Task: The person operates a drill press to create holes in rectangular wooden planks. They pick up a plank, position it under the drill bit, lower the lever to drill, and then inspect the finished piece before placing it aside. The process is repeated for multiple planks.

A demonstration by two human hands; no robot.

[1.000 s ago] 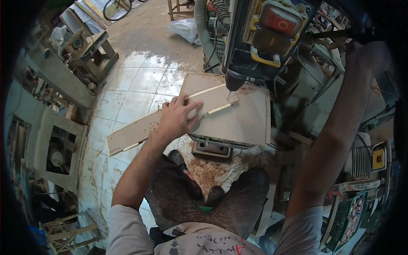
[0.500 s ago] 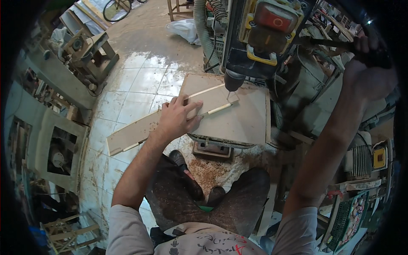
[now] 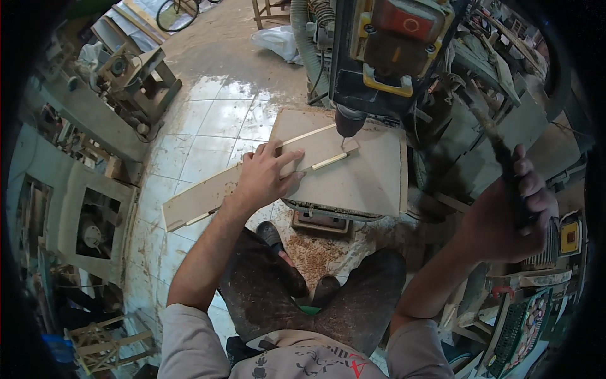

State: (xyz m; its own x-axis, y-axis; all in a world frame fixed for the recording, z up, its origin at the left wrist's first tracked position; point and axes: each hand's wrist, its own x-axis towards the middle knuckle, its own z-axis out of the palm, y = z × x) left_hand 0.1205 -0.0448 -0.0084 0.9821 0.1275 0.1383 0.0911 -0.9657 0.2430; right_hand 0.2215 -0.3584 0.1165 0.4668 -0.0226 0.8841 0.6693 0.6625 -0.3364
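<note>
My left hand (image 3: 265, 172) lies with fingers spread across a long, narrow wooden board (image 3: 199, 196) with pale strips along its edges. The board rests slantwise on the drill press table (image 3: 372, 186), its left end sticking out past the table. Above the board's right end is the drill chuck (image 3: 349, 120), with a thin bit (image 3: 343, 143) pointing down. Whether the bit touches the wood I cannot tell. At the right, my right hand (image 3: 508, 218) is closed around the black grip of the feed lever (image 3: 499, 142), which slopes down toward me.
A switch box (image 3: 404, 38) with a red cover is mounted on the drill press. Wood shavings (image 3: 315, 252) litter the tiled floor between my feet. Machines (image 3: 95, 221) line the left side. A green crate (image 3: 521, 331) and a motor stand at the right. A white bag (image 3: 278, 44) lies beyond the table.
My right hand has pulled the feed lever down and toward me, from the upper right. My left hand and the board keep their place on the table. The view has shifted slightly.
</note>
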